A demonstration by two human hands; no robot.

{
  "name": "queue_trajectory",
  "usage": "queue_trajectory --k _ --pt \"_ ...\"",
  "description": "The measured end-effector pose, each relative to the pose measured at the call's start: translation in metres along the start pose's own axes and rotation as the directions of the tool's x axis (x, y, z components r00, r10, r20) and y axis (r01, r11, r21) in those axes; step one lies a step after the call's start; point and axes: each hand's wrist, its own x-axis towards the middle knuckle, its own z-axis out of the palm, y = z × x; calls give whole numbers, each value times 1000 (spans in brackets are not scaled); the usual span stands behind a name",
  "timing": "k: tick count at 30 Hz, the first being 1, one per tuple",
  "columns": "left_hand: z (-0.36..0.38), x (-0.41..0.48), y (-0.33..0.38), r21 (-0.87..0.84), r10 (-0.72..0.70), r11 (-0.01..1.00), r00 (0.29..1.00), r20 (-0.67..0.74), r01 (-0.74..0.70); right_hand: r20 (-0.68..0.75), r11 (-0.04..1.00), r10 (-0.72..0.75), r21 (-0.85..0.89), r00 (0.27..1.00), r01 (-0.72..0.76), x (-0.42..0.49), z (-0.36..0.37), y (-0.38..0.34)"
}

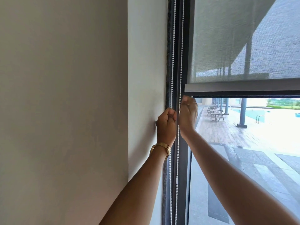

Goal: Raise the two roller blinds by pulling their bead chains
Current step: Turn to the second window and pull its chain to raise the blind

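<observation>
- Left hand, centre of frame, fisted tight around left strand of white bead chain; gold watch on wrist.
- Right hand just beside, fingers curled near right strand; grip on it impossible to tell.
- Grey roller blind upper right, bottom bar partway up window.
- Plain wall filling left half.

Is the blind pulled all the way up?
No, the blind still covers the upper window, its bottom bar hanging just above both hands.
</observation>
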Motion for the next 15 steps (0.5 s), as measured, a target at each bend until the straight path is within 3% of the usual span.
queue_trajectory --k 2,5,8,15 --pt "1 3 -5 -22 -28 999 1000 0 28 129 992 -16 123 992 0 -4 7 -7" --pt "2 7 -11 -44 -36 998 999 7 36 258 990 -51 137 965 16 -1 13 -22" --pt "3 4 -10 -52 -12 999 1000 10 13 305 988 -107 137 946 68 -2 15 -31" --pt "4 5 -20 -51 -51 997 999 -8 50 319 982 -23 183 948 -38 -7 15 -28"
